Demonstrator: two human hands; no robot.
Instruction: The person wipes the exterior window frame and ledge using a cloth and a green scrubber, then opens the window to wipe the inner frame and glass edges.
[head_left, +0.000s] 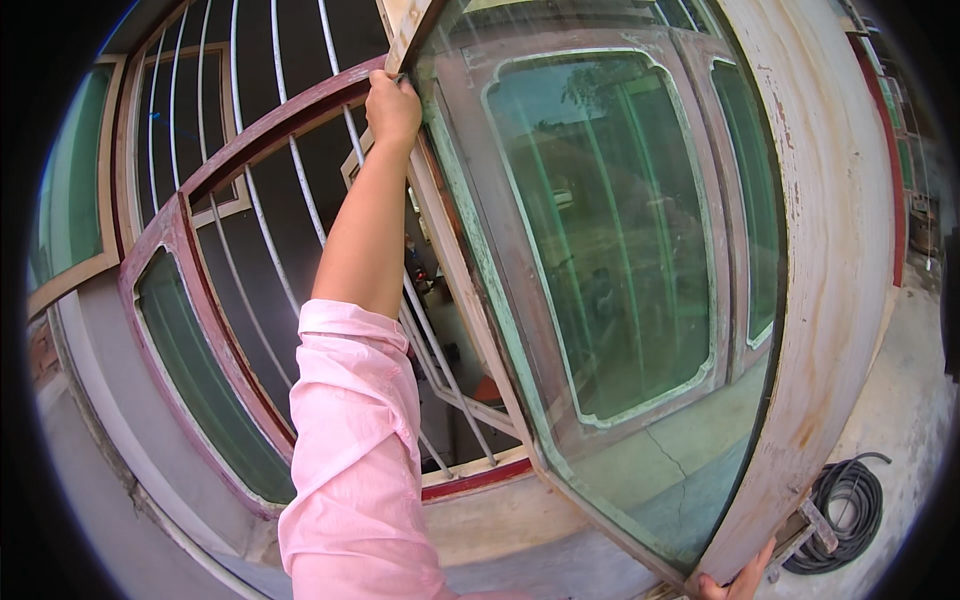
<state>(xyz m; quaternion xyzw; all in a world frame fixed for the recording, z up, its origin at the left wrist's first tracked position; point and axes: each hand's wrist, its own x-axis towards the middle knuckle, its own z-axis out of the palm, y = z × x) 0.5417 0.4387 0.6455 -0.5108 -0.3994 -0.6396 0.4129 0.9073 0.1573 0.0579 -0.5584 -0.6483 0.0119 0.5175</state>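
My left hand (394, 111), at the end of a rolled-up pink sleeve, is closed at the upper edge of an open window sash, where the sash meets the weathered red frame (315, 94). The sash holds a large greenish glass pane (660, 465) and has a worn wooden frame (825, 225) with peeling paint. At the lower right, my right hand (739, 581) grips the sash's bottom corner; its fingers wrap the wood and part of it is cut off by the picture's edge.
Metal bars (259, 217) cross the window opening behind my left arm. Another green-glazed sash (71, 180) stands at the far left. A coiled black hose (847, 517) lies on the concrete ground (911, 360) at the lower right. A cracked wall ledge shows through the glass.
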